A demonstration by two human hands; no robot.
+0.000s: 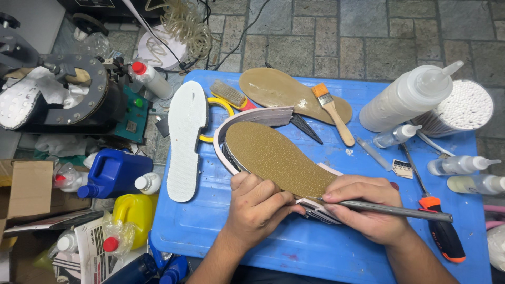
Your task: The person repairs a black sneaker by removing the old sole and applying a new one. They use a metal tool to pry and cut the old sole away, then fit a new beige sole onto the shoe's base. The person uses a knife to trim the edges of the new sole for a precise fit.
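Upturned shoe (247,138) with tan sole (273,158) at the centre of the blue table (315,247); long axis runs from 10 o'clock to 4 o'clock, heel end toward the worker. Left hand (258,202), fingers curled and pressed on the heel edge, steadies it. Right hand (365,205) pinches a grey metal rod tool (394,210), tip at the sole's seam, just at 9 o'clock of the fingertips. White insole (185,139) lies at 9 o'clock; white squeeze bottle (407,97) and tub of cotton swabs (465,108) at 2 o'clock; blue jug (118,171) and yellow jug (134,210) on the floor at 8 o'clock.
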